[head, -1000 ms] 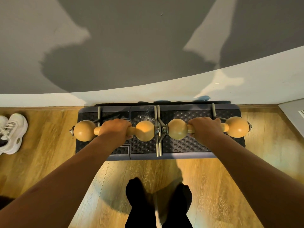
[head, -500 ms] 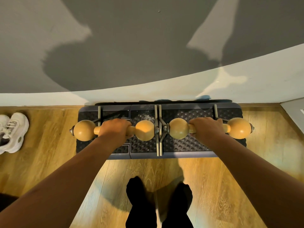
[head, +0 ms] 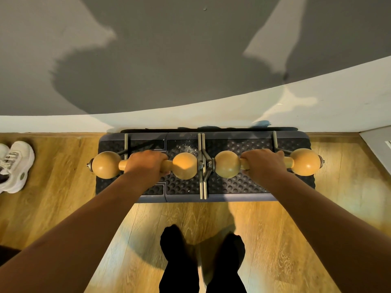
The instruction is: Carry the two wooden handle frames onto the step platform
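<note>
Two wooden handle frames stand side by side on the dark studded step platform against the wall. Each has a wooden bar with round knobs at both ends and metal feet. My left hand grips the bar of the left frame. The bar of the right frame is gripped by my right hand. Their inner metal feet meet at the platform's middle. The outer knobs overhang the platform's ends.
White sneakers lie on the wooden floor at the far left. A grey and white wall rises right behind the platform. My feet in black socks stand just in front of it. A white fixture edge shows at the right.
Both hands keep their grip on the bars. The frames and hands stay in place on the platform; only the view shifts slightly.
</note>
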The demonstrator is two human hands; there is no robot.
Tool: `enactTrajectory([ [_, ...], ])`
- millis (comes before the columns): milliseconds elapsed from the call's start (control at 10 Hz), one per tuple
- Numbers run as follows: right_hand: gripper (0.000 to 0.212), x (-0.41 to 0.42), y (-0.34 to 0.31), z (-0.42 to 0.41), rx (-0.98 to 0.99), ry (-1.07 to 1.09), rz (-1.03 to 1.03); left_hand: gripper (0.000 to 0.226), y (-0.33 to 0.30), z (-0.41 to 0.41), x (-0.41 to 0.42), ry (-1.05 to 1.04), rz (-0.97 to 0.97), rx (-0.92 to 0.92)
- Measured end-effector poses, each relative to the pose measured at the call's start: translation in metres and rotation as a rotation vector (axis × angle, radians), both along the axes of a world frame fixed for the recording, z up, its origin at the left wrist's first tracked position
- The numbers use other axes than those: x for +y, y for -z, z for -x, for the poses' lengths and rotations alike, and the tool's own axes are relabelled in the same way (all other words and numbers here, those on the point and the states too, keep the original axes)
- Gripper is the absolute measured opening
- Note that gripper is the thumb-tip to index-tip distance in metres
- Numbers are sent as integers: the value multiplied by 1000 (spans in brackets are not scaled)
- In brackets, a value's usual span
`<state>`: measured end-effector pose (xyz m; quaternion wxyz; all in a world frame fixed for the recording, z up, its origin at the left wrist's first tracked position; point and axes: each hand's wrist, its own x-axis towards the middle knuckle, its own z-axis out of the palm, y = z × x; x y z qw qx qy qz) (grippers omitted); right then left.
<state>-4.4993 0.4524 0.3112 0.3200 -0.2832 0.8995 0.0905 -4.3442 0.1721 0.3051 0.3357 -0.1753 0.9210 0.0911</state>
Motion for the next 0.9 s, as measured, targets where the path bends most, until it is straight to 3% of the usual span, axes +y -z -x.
enactTrajectory([
  [600, 17, 1, 3, -3, 71, -12, -3, 25, 11, -8, -4, 25, 20, 118],
  [800, 44, 3, 5, -3, 74, -18, 23, 47, 11, -15, -4, 33, -10, 178],
  [900, 78, 12, 7, 1, 24, 8, 97, 61, 8, -20, -9, 18, -78, 213],
])
